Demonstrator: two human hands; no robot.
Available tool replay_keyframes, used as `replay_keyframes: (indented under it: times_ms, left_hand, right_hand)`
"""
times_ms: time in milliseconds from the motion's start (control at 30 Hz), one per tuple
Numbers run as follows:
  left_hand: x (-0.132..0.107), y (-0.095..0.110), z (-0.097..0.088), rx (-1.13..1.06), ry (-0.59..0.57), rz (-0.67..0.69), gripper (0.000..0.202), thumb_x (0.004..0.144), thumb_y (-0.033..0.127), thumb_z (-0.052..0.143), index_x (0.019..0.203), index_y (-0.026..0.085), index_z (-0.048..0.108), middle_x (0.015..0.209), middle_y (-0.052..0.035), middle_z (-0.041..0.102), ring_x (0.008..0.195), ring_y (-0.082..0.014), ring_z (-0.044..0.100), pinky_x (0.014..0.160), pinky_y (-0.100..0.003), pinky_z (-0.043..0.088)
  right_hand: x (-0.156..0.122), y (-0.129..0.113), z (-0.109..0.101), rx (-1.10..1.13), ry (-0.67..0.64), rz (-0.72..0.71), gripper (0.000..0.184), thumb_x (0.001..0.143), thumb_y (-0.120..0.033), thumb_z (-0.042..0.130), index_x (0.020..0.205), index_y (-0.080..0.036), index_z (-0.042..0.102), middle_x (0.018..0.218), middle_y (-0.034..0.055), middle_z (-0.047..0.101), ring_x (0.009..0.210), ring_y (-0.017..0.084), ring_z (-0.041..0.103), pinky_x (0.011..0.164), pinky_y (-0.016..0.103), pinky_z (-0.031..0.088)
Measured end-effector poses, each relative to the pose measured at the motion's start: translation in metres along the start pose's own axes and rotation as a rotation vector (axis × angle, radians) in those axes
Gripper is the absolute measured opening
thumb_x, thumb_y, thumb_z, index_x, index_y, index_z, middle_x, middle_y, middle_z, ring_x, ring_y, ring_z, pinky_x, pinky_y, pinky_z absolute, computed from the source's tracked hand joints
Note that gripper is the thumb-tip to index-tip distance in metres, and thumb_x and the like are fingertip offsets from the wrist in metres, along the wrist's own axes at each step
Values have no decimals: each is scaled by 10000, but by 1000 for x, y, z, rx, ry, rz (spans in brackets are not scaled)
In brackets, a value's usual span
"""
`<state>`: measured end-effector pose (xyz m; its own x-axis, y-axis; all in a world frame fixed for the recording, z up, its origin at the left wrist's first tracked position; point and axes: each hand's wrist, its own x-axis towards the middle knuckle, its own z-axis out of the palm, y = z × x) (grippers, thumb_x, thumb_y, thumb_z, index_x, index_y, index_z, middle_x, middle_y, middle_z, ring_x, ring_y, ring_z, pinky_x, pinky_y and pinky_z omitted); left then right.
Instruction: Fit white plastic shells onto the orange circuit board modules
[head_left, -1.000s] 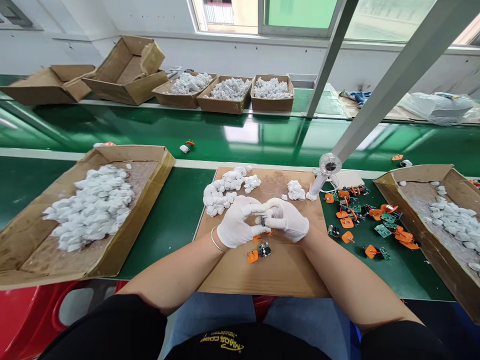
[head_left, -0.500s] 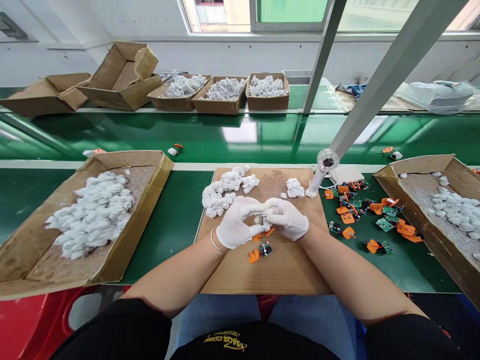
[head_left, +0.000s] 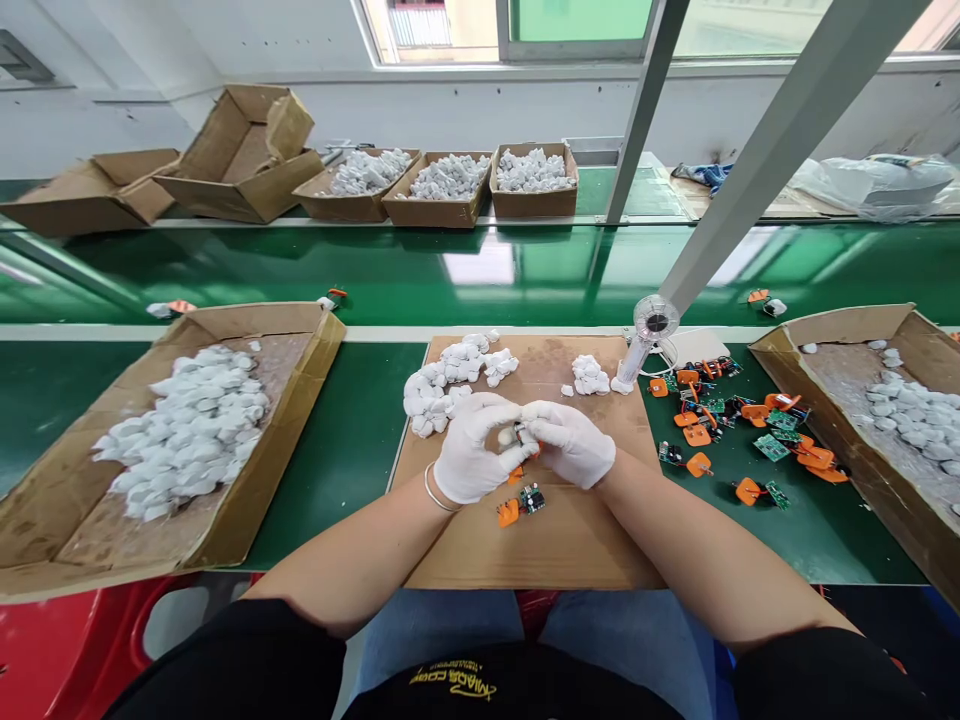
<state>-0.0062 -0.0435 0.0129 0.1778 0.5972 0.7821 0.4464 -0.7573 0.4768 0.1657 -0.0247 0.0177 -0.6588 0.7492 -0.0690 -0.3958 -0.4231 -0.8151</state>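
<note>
Two hands in white disposable gloves meet over a brown cardboard sheet (head_left: 525, 550) lying on a green assembly-line belt (head_left: 337, 440). The left hand (head_left: 474, 450) and right hand (head_left: 571, 443) are pressed together at the fingertips, pinching a small part (head_left: 517, 436) between them. Most of it is hidden by the fingers, with a pale lump and a sliver of orange showing. A thin metal bangle (head_left: 433, 489) circles the left wrist.

Just below the hands, an orange piece joined to a small green circuit board (head_left: 521, 505) lies on the sheet, and the cardboard nearer the body has open room. Just past the left hand's knuckles, a heap of white lumps (head_left: 442, 375) sits on the sheet, and a smaller heap (head_left: 590, 375) lies ahead of the right hand, well clear of it.

The sheet's right edge runs just beyond the right hand. Past that edge, orange pieces and green boards (head_left: 772, 447) are scattered on the belt. A small desk fan (head_left: 656, 322) stands at the sheet's far corner. Open cardboard boxes (head_left: 247, 322) of white lumps flank both sides.
</note>
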Motion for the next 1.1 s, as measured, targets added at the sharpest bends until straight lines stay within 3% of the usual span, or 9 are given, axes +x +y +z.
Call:
replay_keyframes:
  times_ms: [133, 200, 233, 367, 600, 800, 933, 1100]
  left_hand:
    - [10, 5, -9, 68, -313, -41, 607, 710, 328, 751, 1279, 224, 565, 1431, -140, 525, 1275, -339, 521, 1097, -568, 390]
    - [12, 6, -11, 104, -437, -25, 479, 706, 314, 744, 1171, 243, 650, 1471, -112, 501, 1269, -347, 517, 1098, -570, 379]
    - [12, 6, -10, 116, -444, -16, 391, 719, 299, 736, 1102, 249, 679, 1445, -94, 532, 1238, -331, 537, 1081, -553, 397]
    - [9, 6, -5, 108, -283, -3, 225, 764, 228, 694, 989, 233, 670, 1282, -69, 654, 1138, -259, 600, 1002, -471, 464]
    - [8, 10, -6, 149, -284, 78, 117, 769, 313, 743, 844, 238, 693, 1200, -51, 710, 1070, -252, 595, 945, -474, 478]
    - [8, 10, -4, 87, -217, 129, 166, 764, 311, 778, 703, 220, 654, 1109, -40, 741, 1080, -258, 569, 916, -454, 483]
    - [8, 9, -3, 89, -225, 146, 50, 762, 222, 719, 745, 238, 675, 1129, -35, 729, 1052, -246, 579, 902, -446, 486]
    - [7, 12, 0, 81, -201, 57, 128, 778, 293, 715, 862, 234, 639, 1183, -69, 696, 1068, -232, 621, 933, -445, 502]
  right_hand:
    - [1, -5, -8, -183, 20, 26, 440, 614, -323, 918, 885, -152, 616, 668, -16, 665, 637, 137, 619, 640, 274, 494]
    - [1, -8, -11, -292, -17, 23, 415, 593, -307, 919, 823, -141, 617, 655, -18, 658, 608, 127, 601, 631, 274, 491]
    - [1, -9, -12, -332, -39, 20, 400, 597, -310, 913, 800, -137, 616, 667, -11, 663, 601, 123, 593, 626, 275, 490]
    - [0, -12, -10, -360, -51, 12, 389, 612, -341, 899, 793, -136, 623, 758, 23, 692, 697, 150, 629, 697, 306, 513]
    - [-4, -8, -5, -400, -25, 89, 403, 542, -357, 927, 660, -125, 620, 631, -2, 625, 608, 129, 559, 634, 303, 474]
    - [-3, -5, -4, -430, -21, 76, 460, 493, -358, 950, 635, -148, 567, 610, -53, 553, 594, 109, 514, 634, 286, 455]
    - [-3, -7, -6, -432, -97, 51, 398, 571, -382, 911, 690, -130, 627, 676, -21, 598, 658, 123, 545, 671, 291, 471]
    - [-5, -7, -3, -423, 31, 75, 330, 528, -291, 906, 684, -116, 674, 648, -4, 631, 619, 123, 554, 634, 284, 484]
